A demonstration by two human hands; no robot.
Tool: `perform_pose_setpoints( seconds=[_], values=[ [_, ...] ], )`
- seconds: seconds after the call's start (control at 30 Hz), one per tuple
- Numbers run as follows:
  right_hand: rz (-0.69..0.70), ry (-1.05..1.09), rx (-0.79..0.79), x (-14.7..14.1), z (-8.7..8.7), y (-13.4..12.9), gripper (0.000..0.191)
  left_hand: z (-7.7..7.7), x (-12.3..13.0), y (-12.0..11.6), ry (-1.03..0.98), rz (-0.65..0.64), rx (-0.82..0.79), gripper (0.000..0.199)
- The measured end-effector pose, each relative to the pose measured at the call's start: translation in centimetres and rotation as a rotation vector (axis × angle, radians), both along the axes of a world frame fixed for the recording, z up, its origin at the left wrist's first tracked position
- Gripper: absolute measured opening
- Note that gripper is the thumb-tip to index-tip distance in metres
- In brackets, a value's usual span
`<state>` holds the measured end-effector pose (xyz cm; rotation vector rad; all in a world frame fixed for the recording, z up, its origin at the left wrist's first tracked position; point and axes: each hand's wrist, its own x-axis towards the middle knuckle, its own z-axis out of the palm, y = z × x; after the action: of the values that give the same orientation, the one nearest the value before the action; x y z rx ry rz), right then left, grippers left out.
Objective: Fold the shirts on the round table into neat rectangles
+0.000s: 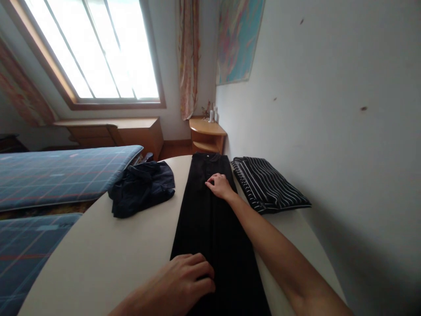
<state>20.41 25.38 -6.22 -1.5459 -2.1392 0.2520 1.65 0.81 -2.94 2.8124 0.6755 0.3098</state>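
A black collared shirt (226, 250) lies in a long, narrow fold down the table, its collar at the far end. My right hand (219, 185) reaches over the upper part of the shirt near its front buttons, fingers slightly bent and apart from the thumb. Closer to me, my left hand (189, 278) rests at the shirt's left side with loosely curved fingers. No fabric visibly bunches in either hand. Right of the shirt lies a folded black-and-white striped garment (269, 184). A crumpled dark navy garment (143, 188) sits to the left.
The pale table (108, 259) has a rounded edge. Beyond its left side are blue plaid mattresses (66, 175). A white wall (345, 145) runs close along the right. A wooden corner shelf (208, 127) and a low wooden cabinet (138, 125) stand at the back beneath a bright window (98, 48).
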Motion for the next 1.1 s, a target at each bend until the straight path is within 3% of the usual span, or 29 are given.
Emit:
perform_pose_setpoints(
  seconds=[0.13, 0.27, 0.53, 0.63, 0.73, 0.9, 1.1],
  values=[
    [0.041, -0.018, -0.018, -1.0, 1.0, 0.8, 0.02, -0.6, -0.2, 0.2, -0.023, 0.002, 0.074, 0.005],
    [0.072, -0.008, -0.022, -1.6, 1.0, 1.2, 0.018, -0.6, -0.2, 0.4, -0.061, 0.024, 0.109, 0.012],
    [0.118, 0.107, 0.026, -0.5, -0.5, 0.7, 0.02, 0.0, 0.4, -0.1, 0.002, 0.018, -0.06, 0.026],
    [0.205, 0.119, 0.066, -0.2, -0.6, 0.2, 0.028, 0.2, 0.4, -0.1, -0.003, 0.034, -0.098, 0.028],
    [0.277, 0.074, 0.09, -0.1, -0.7, -0.6, 0.049, 0.1, 0.3, 0.0, -0.012, 0.039, -0.122, 0.03],
    [0.259, -0.071, 0.107, 0.6, -1.7, -5.2, 0.066, -0.1, 0.1, 0.0, -0.051, 0.07, -0.146, 0.04],
    [0.247, -0.171, 0.017, 2.5, -2.1, -15.3, 0.068, -0.9, -0.3, 0.2, -0.111, 0.123, -0.118, 0.056]
  ],
)
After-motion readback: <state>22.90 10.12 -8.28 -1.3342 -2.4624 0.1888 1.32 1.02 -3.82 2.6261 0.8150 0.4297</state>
